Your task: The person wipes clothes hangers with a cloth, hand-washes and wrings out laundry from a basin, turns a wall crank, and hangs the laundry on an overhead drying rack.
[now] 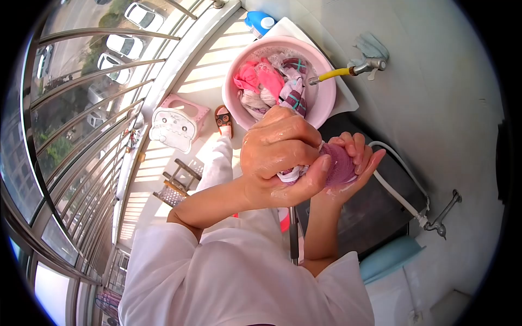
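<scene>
Wet and shiny, my left hand (283,149) is closed in a fist round a bunched purple cloth with white edging. The mesh-like purple part of the cloth (340,165) bulges out between my hands. My right hand (359,163) cups that part from the other side, fingers curled round it. Both hands are just below a pink basin (323,103), in front of its lower rim. Inside the basin lie bright pink clothes (270,79) and purple-and-white patterned clothes (293,87), with suds around them.
A yellow hose (334,74) runs from a wall tap (370,66) over the basin. Behind stands a blue bottle (255,23). At left are a pink-and-white stool (176,124), a small chair (178,182) and metal railings (81,98). A white hose (394,193) crosses a black surface (359,217).
</scene>
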### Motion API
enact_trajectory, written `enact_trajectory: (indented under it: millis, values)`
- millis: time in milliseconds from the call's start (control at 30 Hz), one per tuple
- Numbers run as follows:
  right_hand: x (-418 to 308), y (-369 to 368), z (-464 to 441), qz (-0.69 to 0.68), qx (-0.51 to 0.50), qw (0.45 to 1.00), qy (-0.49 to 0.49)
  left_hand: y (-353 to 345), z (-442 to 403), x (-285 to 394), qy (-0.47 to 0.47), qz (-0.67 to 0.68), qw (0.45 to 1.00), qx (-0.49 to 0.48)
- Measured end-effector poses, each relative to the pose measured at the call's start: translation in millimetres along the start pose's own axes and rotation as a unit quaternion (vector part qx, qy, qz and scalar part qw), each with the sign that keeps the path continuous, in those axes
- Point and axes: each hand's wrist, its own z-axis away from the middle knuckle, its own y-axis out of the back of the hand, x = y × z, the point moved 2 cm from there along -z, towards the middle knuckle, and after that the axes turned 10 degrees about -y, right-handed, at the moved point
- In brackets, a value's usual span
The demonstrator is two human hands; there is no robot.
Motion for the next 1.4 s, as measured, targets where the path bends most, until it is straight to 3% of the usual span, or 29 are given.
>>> enact_trajectory:
  millis: [167,267,367,700,900,1167,1400]
  values:
    - [5.0,14.7,5.3,-0.114,-0.002,0.967,-0.227,-23.7,3.0,22.6,-0.237,-0.031,0.963,-0.121]
    - [0.2,22.9,9.6,-0.144,-0.016,0.924,-0.355,-28.8,3.2,37.7,-0.267,0.004,0.939,-0.218]
    - [-1.4,11.1,10.2,-0.082,-0.049,0.91,-0.404,-32.6,3.1,53.7,-0.29,0.03,0.915,-0.279]
    - [2.1,-4.8,10.2,0.116,0.051,0.876,-0.465,-46.5,12.9,58.0,-0.301,0.064,0.874,-0.375]
    - [16.6,-9.9,5.8,0.282,0.054,0.832,-0.475,-50.6,34.8,60.2,-0.346,-0.026,0.82,-0.456]
    - [20.4,-18.8,-2.6,0.413,0.039,0.775,-0.476,-51.2,44.8,53.9,-0.348,-0.035,0.821,-0.451]
    - [25.8,-15.3,-3.7,0.433,0.061,0.759,-0.483,-48.9,48.6,47.8,-0.351,-0.073,0.83,-0.427]
